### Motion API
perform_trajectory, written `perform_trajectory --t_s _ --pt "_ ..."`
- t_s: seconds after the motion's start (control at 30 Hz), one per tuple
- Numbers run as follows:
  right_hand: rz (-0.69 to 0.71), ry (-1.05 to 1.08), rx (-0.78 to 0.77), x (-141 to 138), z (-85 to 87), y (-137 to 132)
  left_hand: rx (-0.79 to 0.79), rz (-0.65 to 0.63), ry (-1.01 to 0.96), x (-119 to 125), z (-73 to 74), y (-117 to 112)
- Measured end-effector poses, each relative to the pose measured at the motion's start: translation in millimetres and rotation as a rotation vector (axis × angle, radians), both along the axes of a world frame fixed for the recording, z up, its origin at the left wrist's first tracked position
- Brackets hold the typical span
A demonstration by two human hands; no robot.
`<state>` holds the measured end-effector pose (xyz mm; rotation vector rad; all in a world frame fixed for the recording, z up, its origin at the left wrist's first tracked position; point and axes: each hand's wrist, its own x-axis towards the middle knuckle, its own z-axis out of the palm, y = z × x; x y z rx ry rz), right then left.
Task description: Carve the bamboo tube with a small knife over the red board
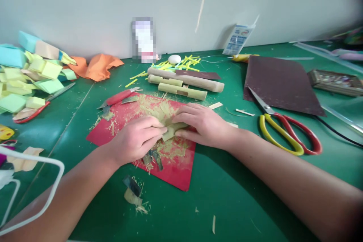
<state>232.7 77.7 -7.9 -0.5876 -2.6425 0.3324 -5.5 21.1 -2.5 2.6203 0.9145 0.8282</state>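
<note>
Over a red mat dusted with shavings, my two hands meet at a short bamboo piece. My right hand has its fingers and thumb closed around the bamboo from the right. From the left, my left hand pinches a small dusty flap that looks like sandpaper, against the bamboo. The fingers hide much of both. Pale powder lies behind the hands. Torn dark sandpaper scraps rest just in front of them. A red-handled knife lies at the mat's back left corner.
Cut bamboo tubes lie behind the mat, near yellow strips and a white egg-shaped thing. Scissors and a dark sandpaper sheet lie right. Folded paper pieces pile up left. A white frame crosses my left forearm.
</note>
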Motion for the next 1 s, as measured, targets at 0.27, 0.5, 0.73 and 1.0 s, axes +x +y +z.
perform_trajectory --t_s 0.27,0.5,0.73,1.0 --pt "0.017 0.129 -0.104 0.7 -3.1 -2.3 -0.030 0.002 -0.012 11.6 1.8 -3.0" --pt "0.047 0.088 -0.136 -1.1 -3.8 7.0 -0.033 0.019 -0.005 4.2 2.2 -4.6" --pt "0.043 0.062 -0.132 1.2 -3.2 5.7 -0.015 -0.012 0.004 -0.9 5.0 -6.6" --pt "0.075 0.054 -0.128 1.1 -1.8 5.4 -0.043 -0.027 0.005 -1.6 2.9 -5.4"
